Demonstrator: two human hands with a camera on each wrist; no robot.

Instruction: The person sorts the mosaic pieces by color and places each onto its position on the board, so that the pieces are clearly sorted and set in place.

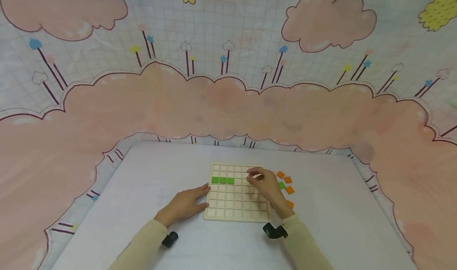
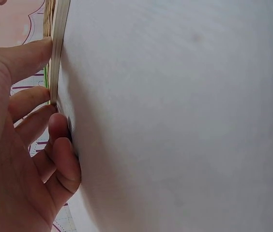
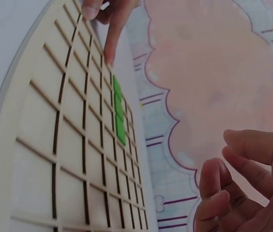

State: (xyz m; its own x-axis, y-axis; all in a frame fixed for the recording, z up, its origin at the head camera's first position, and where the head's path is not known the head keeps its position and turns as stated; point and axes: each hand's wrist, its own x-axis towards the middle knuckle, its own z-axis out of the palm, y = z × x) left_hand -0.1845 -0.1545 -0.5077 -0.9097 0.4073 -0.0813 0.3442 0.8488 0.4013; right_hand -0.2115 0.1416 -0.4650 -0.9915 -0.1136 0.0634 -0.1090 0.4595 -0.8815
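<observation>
A pale wooden grid board [image 1: 237,219] lies on the table, its small square cells framed by thin strips. Three green tiles [image 1: 223,180] sit side by side in one row from the left edge; the right wrist view also shows these green tiles [image 3: 119,108]. My left hand [image 1: 183,203] touches the board's left edge with thumb and fingertips, fingers fairly straight; the left wrist view shows the board's side [image 2: 57,53] against them. Over the board's upper right part hovers my right hand [image 1: 265,184]. Its fingers are loosely bent, and I see nothing between thumb and forefinger.
Right of the board lie several loose orange tiles [image 1: 290,190] and a loose green tile [image 1: 281,185], some partly hidden by the right hand. A white cloth [image 1: 171,155] covers the table. Behind and around it hangs a patterned curtain [image 1: 228,107] with pink clouds.
</observation>
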